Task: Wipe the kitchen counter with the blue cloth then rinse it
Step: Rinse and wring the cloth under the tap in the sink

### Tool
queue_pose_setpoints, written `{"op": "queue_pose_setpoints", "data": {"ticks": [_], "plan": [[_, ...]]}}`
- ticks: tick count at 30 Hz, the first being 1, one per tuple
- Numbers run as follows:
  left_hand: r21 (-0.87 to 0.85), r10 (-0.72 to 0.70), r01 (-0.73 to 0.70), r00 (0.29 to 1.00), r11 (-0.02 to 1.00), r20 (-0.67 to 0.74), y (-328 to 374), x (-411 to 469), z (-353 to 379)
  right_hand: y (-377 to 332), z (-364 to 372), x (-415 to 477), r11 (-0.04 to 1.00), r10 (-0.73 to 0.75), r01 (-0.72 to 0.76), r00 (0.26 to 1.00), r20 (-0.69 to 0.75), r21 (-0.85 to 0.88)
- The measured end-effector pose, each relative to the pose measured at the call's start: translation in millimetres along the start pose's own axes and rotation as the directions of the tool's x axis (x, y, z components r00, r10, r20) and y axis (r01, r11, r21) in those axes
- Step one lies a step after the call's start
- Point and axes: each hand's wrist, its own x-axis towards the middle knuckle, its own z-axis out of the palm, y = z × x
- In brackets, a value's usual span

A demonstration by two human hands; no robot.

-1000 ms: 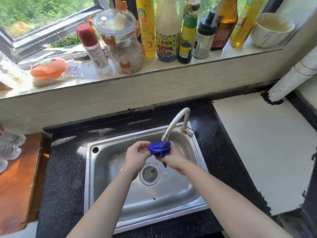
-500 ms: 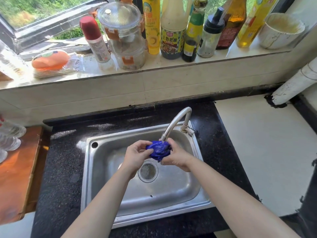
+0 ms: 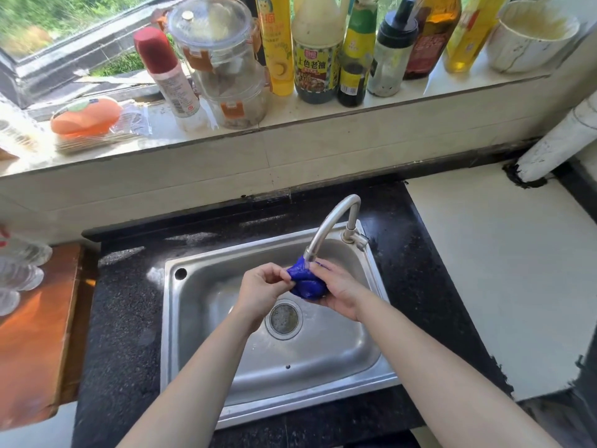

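- Blue cloth (image 3: 305, 282) — bunched into a wad just under the mouth of the faucet spout (image 3: 332, 221) and above the sink (image 3: 200, 318), so runoff would fall into the basin; judged to be the rinse step.
- Left hand (image 3: 261, 292) pinches a fold at the wad's edge; right hand (image 3: 339, 292) curls round the wad, cupping it — apparently to knead it.
- The sink holds only its drain strainer (image 3: 283, 316); whether water is flowing cannot be told.
- Windowsill: stacked clear lidded tubs (image 3: 223, 59), contents indistinct; white cup (image 3: 529, 43), yellowish residue on its inner wall.
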Motion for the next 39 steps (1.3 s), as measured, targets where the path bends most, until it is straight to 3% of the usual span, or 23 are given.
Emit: {"op": "queue_pose_setpoints", "data": {"ticks": [6, 10, 13, 16, 19, 21, 25, 29, 36, 39], "plan": [[-0.064, -0.091, 0.088, 0.994, 0.994, -0.058, -6.8, -1.8, -0.1, -2.2, 17.0, -5.4, 0.995, -0.083, 0.091, 0.988, -0.132, 0.052], [-0.029, -0.15, 0.151, 0.988, 0.988, 0.029, -11.0, -2.6, 1.3, -6.5, 17.7, -6.2, 0.992, -0.102, 0.115, 0.974, -0.204, 0.053], [-0.045, -0.142, 0.144, 0.988, 0.989, 0.062, -12.0, -5.4, 3.8, -4.5, 19.5, -6.6, 0.98, -0.197, 0.188, 0.953, -0.23, -0.062], [-0.074, -0.108, 0.109, 0.994, 0.991, 0.019, -13.4, -5.1, 1.5, -4.4, 17.3, -4.9, 0.962, -0.241, 0.214, 0.956, -0.164, -0.167], [-0.074, -0.074, 0.07, 0.996, 0.995, -0.055, -15.3, -3.1, -0.8, -8.6, 11.8, -10.1, 0.973, -0.125, 0.129, 0.992, 0.031, -0.189], [-0.091, -0.064, 0.056, 0.994, 0.994, -0.091, -15.4, -1.6, -1.5, -6.7, 6.1, -12.1, 0.939, -0.099, 0.133, 0.988, 0.119, -0.319], [-0.115, -0.077, 0.069, 0.995, 0.991, -0.064, -16.2, 1.4, -3.1, -0.2, 6.2, -11.9, 0.806, -0.151, 0.163, 0.986, 0.069, -0.569], [-0.195, -0.137, 0.134, 0.991, 0.972, -0.003, -12.2, -0.6, 4.8, 6.2, 12.6, -4.6, 0.72, -0.258, 0.186, 0.966, -0.009, -0.669], [-0.109, -0.153, 0.158, 0.987, 0.981, 0.054, -11.0, 0.7, 1.7, 5.9, 19.4, -4.9, 0.726, -0.35, 0.222, 0.934, -0.072, -0.651], [-0.09, -0.155, 0.165, 0.983, 0.982, 0.1, -8.5, 1.7, 2.4, 6.2, 13.3, -10.2, 0.784, -0.297, 0.237, 0.955, -0.012, -0.573]]}}
